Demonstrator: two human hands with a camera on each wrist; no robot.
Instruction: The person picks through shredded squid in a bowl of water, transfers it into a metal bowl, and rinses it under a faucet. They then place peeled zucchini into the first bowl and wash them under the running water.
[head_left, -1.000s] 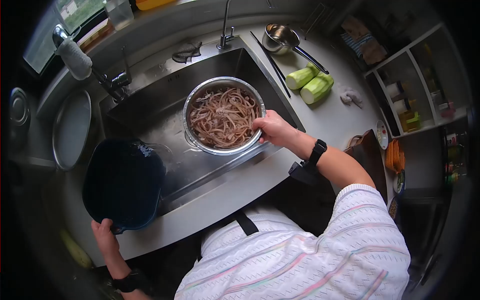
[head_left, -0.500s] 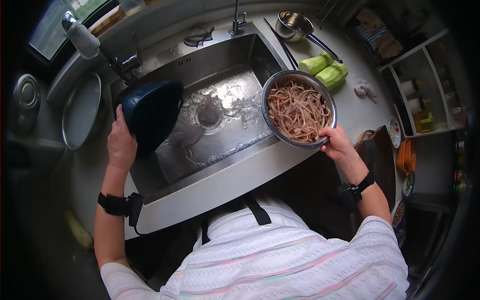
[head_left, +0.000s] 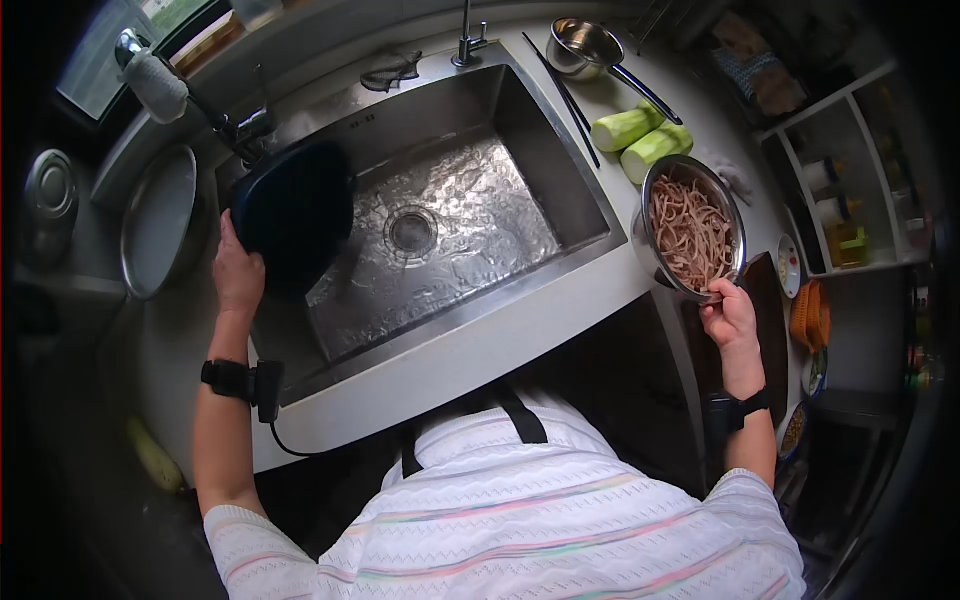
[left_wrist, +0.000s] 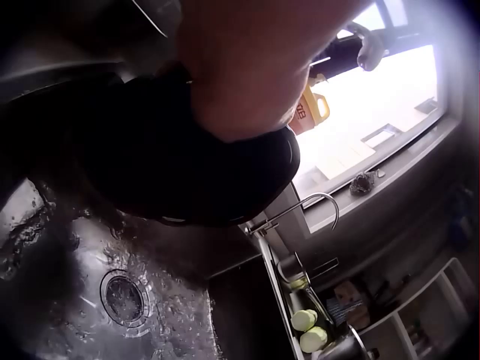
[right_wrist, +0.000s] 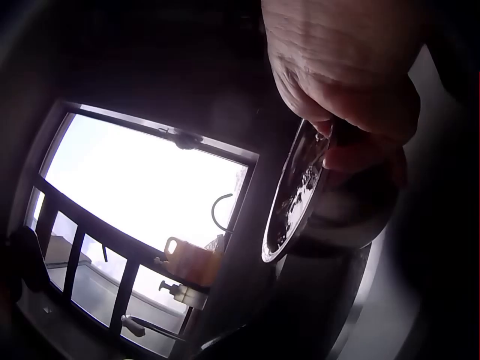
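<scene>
Left hand: the left hand grips the rim of the blue bowl, fingers clamped on its edge.
Blue bowl: it is tipped steeply on its side over the sink's back-left corner, mouth toward the basin. It is probably held there so that drips fall into the sink and not on the surface.
Right hand: the right hand pinches the near rim of the steel bowl, thumb on top. The two hands are well apart, one at each side of the sink.
Steel bowl: it is off the sink, over the right edge of the surface and tilted a little. I cannot tell whether it rests there or hangs just above.
Noodles: brown, heaped inside the steel bowl. The one-handed rim grip seems enough to carry them.
Sink: wet, with the drain open at its middle.
Gourds: two peeled pieces lie side by side near the back-right corner, just behind the steel bowl.
Pan: at the back edge, its handle pointing toward the gourds.
Chopsticks: they lie along the sink's right rim.
Tray: on the left edge, beside the blue bowl.
</scene>
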